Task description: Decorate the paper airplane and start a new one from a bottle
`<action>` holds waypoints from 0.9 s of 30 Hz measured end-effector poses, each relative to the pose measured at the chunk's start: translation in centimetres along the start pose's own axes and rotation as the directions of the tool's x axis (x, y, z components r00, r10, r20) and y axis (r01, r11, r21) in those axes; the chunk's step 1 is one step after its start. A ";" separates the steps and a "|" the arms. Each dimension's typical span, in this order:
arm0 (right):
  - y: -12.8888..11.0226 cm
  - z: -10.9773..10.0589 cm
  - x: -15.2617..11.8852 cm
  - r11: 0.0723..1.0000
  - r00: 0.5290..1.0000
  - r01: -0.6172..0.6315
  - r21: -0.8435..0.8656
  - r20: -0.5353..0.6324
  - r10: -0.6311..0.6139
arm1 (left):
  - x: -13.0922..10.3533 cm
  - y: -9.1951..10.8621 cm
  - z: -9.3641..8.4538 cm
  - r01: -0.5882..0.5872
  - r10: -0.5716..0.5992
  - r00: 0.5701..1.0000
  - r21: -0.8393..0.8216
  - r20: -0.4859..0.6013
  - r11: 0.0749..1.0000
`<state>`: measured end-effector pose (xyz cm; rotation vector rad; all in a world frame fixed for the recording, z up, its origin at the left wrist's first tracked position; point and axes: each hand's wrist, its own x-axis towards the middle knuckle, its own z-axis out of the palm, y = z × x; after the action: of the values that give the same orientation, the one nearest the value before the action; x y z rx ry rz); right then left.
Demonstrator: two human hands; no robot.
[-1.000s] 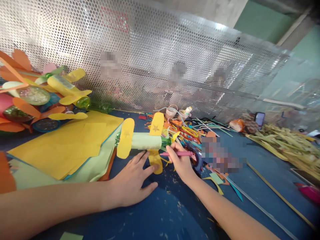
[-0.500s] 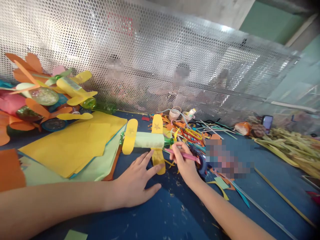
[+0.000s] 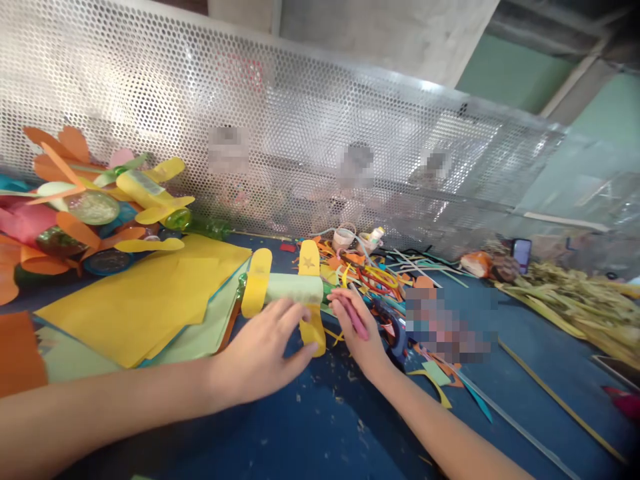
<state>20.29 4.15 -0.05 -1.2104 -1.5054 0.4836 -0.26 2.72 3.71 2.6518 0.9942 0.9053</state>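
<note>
A toy plane made from a green bottle lies on the blue table, its middle wrapped in pale green paper. Yellow paper strips cross it as a tail and as wings, with dark stars drawn on them. My left hand rests over the plane's near side, fingers bent and thumb apart, by the near wing. In my right hand is a pink pen, gripped between the fingers close to the bottle's neck. The pen's tip is too small to make out.
Stacked yellow paper sheets lie left, below a heap of bottle crafts. Paper scraps, small cups and blue tape lie right of the plane. Behind stands a perforated metal panel; dry husks are far right.
My left hand has drawn its flat, spread fingers into a bend over the plane. My right hand has tilted the pink pen more steeply. The view has shifted slightly.
</note>
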 end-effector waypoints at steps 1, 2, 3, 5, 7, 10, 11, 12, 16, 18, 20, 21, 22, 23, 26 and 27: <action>0.1 0.1 0.0 0.999 1.000 -0.007 0.033 -0.009 0.007 | 0.5 -0.3 -0.5 0.002 0.000 0.998 0.028 -0.070 1.000; 0.2 0.2 0.0 0.997 1.000 -0.016 0.069 -0.017 0.018 | 0.9 -0.7 -1.0 0.006 0.003 0.987 0.060 -0.160 0.998; 0.3 0.3 0.0 0.994 0.999 -0.029 0.101 -0.023 0.031 | 1.4 -1.3 -1.4 0.023 0.003 0.967 0.097 -0.255 0.995; 0.4 0.4 0.1 0.990 0.999 -0.047 0.135 -0.020 0.050 | 2.5 -2.8 -2.3 0.073 -0.010 0.924 0.149 -0.383 0.986; 0.4 0.4 0.1 0.994 0.999 -0.039 0.106 -0.013 0.040 | 3.4 -4.5 -3.0 0.163 -0.076 0.895 0.162 -0.440 0.973; 0.2 0.1 0.1 0.998 0.999 0.036 -0.056 0.004 -0.036 | 4.5 -7.1 -3.8 0.289 -0.234 0.894 0.093 -0.382 0.953; 0.1 0.1 0.1 0.993 0.998 0.056 -0.105 0.009 -0.055 | 4.7 -8.0 -4.0 0.329 -0.303 0.911 0.047 -0.280 0.943; 0.1 0.0 0.1 0.989 0.998 0.064 -0.134 0.017 -0.062 | 4.9 -8.9 -4.1 0.371 -0.366 0.915 -0.005 -0.170 0.929; 0.3 0.1 0.1 0.993 0.999 0.013 -0.120 0.043 -0.007 | 5.1 -11.6 -4.2 0.470 -0.444 0.877 -0.140 0.182 0.871; 0.5 0.1 0.1 0.988 0.999 -0.017 -0.151 0.035 0.022 | 5.0 -12.3 -4.0 0.458 -0.418 0.885 -0.217 0.207 0.862; 0.6 0.2 0.1 0.981 0.999 -0.036 -0.193 0.010 0.039 | 5.0 -12.6 -3.4 0.437 -0.391 0.899 -0.326 0.199 0.838; 0.7 0.2 0.1 0.978 0.999 -0.044 -0.206 -0.006 0.044 | 5.0 -12.6 -3.0 0.428 -0.383 0.903 -0.372 0.192 0.824; 0.8 0.2 0.2 0.975 0.999 -0.049 -0.215 -0.026 0.044 | 5.1 -12.5 -2.6 0.421 -0.377 0.907 -0.406 0.187 0.811; 0.9 0.2 0.2 0.974 0.998 -0.047 -0.222 -0.053 0.037 | 5.1 -12.4 -2.1 0.411 -0.372 0.912 -0.428 0.175 0.805; 1.0 -0.1 0.4 0.966 0.988 0.012 -0.257 -0.146 -0.051 | 5.0 -11.6 -0.8 0.368 -0.355 0.927 -0.484 0.123 0.794; 0.8 -0.3 0.4 0.963 0.979 0.049 -0.264 -0.180 -0.099 | 5.0 -11.3 -0.4 0.363 -0.361 0.926 -0.503 0.105 0.785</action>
<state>20.93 4.76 -0.46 -1.3550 -1.4715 0.1166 -3.66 14.55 2.46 1.9293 1.0346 0.9157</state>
